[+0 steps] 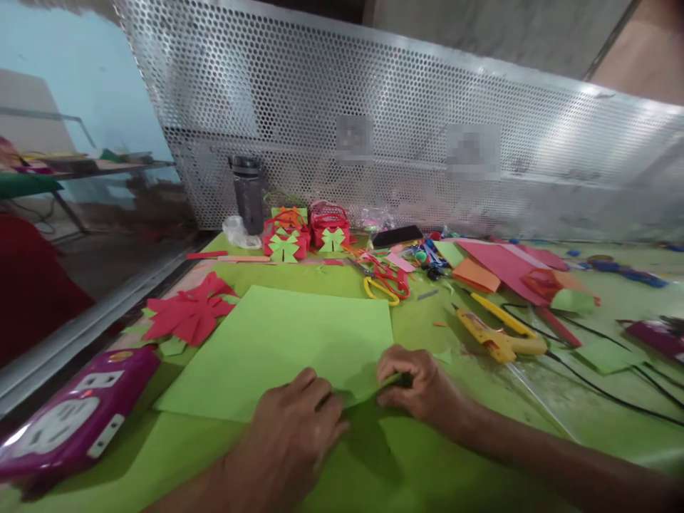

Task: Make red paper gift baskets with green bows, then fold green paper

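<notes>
A large light-green paper sheet [299, 331] lies on the green-covered table in front of me. My right hand [414, 385] is closed in a pinch on its near right corner, which is bent up off the table. Along the near edge, my left hand [296, 427] is closed with curled fingers on the same sheet; its thumb is partly hidden. Just past the far right corner of the paper lie scissors [387, 288] with yellow and red handles. To the left of the sheet rests a red paper flower [189, 310] with green bits under it.
A purple power strip [80, 413] sits at the near left. Two red paper baskets with green bows [286, 242] stand at the back beside a dark bottle [247, 192]. On the right are a yellow glue gun [496, 338] with its cord and pink paper [496, 267]. Perforated metal sheeting [320, 92] closes the back.
</notes>
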